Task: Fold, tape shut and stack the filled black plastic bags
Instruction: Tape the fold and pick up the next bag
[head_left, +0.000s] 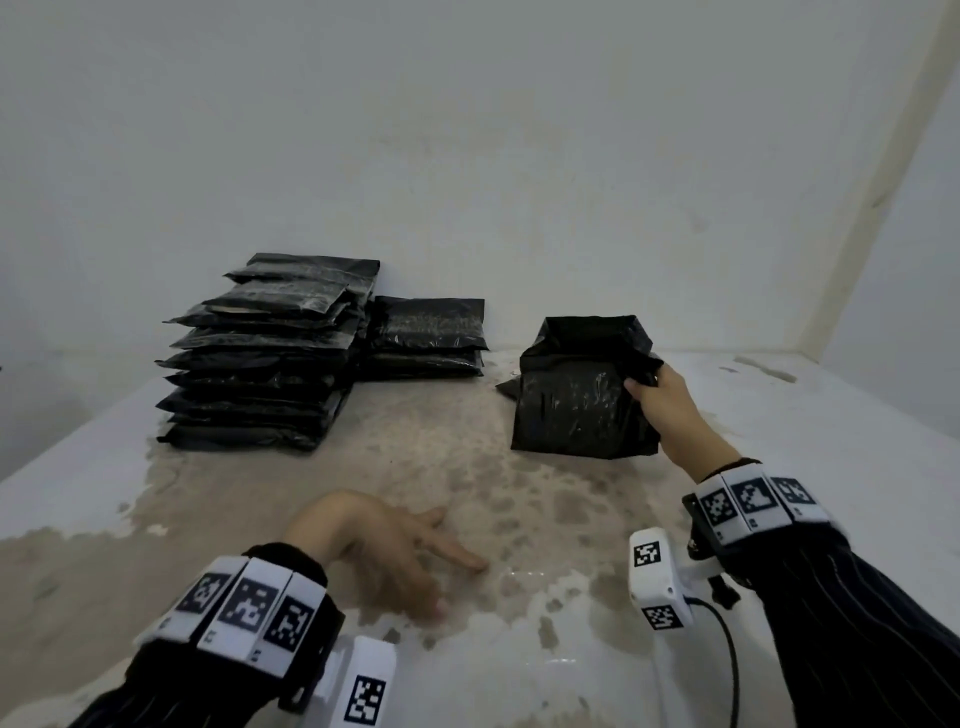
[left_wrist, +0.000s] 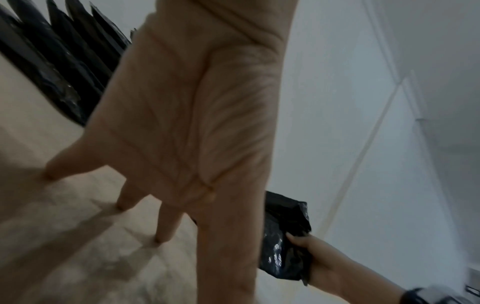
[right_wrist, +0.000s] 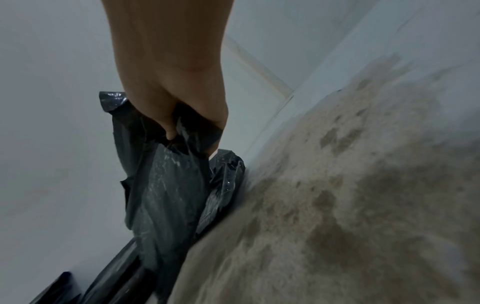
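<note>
Worktop (head_left: 467, 467), white with a large worn tan patch at its middle, carrying all items below.

Tall stack (head_left: 265, 353) of flat black bags, toward the far left corner of the worktop, layers slightly askew.

Short stack (head_left: 428, 335) of the same bags, just beside the tall one on its right, near the far edge.

Open bag (head_left: 576, 395), filled, toward the far right of the worktop, well apart from both stacks. Its bottom rests on the surface; its mouth gapes upward, unfolded. No tape is visible on it, and no tape roll appears in any view.

Right hand (head_left: 670, 405), fingers and thumb pinching the loose plastic at the bag's upper right corner.

Left hand (head_left: 395, 545), holding nothing, fingers spread and relaxed, tips at or just above the near middle of the worktop; contact cannot be told for certain.

Risks, as judged: the grip takes only thin film, so a lift or drag could stretch or tear it, or tip the contents toward the open mouth. A one-handed fold may come out crooked. The tall stack, already uneven, could slide if another bag lands off-centre.
</note>
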